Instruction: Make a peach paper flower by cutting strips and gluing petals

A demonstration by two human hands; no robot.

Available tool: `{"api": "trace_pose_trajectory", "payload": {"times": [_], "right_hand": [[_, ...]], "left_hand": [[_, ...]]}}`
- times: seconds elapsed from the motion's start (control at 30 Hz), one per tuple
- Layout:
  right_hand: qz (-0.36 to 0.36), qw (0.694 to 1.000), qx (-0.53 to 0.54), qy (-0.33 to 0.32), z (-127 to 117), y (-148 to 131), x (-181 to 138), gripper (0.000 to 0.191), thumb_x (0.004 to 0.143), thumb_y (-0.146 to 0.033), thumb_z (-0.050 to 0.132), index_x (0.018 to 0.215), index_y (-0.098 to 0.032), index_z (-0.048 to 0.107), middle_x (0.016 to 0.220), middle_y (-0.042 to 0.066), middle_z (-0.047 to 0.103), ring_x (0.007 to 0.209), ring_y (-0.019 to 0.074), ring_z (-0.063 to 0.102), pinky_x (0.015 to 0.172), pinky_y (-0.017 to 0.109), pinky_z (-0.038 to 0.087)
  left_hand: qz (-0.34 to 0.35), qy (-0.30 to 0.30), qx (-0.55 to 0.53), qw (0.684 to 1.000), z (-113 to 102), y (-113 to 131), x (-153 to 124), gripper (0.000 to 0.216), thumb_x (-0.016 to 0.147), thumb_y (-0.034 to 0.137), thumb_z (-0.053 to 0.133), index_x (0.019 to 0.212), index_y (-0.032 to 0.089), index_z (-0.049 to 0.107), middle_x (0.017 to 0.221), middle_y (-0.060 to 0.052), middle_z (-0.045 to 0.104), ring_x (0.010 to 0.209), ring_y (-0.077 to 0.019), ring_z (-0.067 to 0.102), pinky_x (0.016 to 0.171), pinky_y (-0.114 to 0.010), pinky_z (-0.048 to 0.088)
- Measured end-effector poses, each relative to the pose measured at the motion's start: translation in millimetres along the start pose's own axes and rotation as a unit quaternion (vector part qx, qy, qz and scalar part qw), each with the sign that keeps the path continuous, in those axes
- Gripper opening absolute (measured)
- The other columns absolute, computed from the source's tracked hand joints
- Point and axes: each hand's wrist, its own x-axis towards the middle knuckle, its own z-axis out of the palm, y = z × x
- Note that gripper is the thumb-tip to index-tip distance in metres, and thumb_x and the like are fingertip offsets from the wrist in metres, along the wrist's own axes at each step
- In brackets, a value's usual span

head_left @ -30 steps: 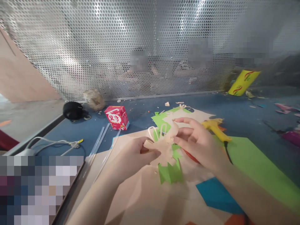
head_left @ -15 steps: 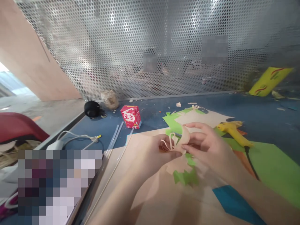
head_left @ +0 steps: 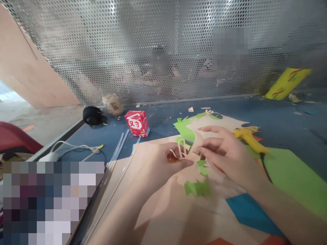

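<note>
My left hand [head_left: 171, 166] is closed around a small paper piece with thin looped strips [head_left: 182, 148] standing up from it; its lower part is hidden by my fingers. A curved cream paper piece [head_left: 198, 140] is pinched between the thumb and fingers of my right hand [head_left: 223, 146], right beside the loops. Whether the two pieces are joined I cannot tell. Just below my hands lie jagged green paper scraps [head_left: 197, 188] on a large cream sheet [head_left: 163, 217].
A yellow hot glue gun [head_left: 251, 140] lies to the right, near a green sheet [head_left: 293, 170] and blue paper [head_left: 251, 211]. Clear glue sticks [head_left: 119, 144] and a pink box [head_left: 137, 123] are at left. Behind are a perforated metal screen [head_left: 127, 41] and a yellow packet [head_left: 288, 83].
The whole view has shifted slightly, so things sit a little further left and higher. The curved paper in my right hand has turned to a narrower side. Both hands keep their grip.
</note>
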Motion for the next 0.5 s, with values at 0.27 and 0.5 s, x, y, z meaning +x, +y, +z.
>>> {"api": "trace_pose_trajectory", "payload": {"times": [0.27,0.5], "right_hand": [[-0.025,1.0,0.009,-0.009,-2.9,6.5,4.6,0.032,0.077,-0.018,0.059,0.106,-0.022,0.045,0.075,-0.002,0.068,0.068,0.0137,0.066,0.061,0.023,0.051],[-0.034,0.999,0.003,-0.009,-3.9,6.2,3.4,0.03,0.077,-0.017,0.059,0.104,-0.022,0.047,0.074,-0.003,0.067,0.063,0.012,0.064,0.055,0.021,0.049]], "left_hand": [[-0.005,-0.005,-0.014,1.0,-1.3,-2.8,2.5,0.024,0.068,0.043,0.065,0.067,0.019,0.064,0.063,0.0,0.058,0.055,-0.0119,0.047,0.049,-0.024,0.033],[-0.016,-0.035,-0.038,0.999,-1.1,-0.4,2.9,0.021,0.07,0.037,0.065,0.065,0.017,0.06,0.062,0.002,0.052,0.057,-0.0106,0.043,0.05,-0.023,0.031]]}}
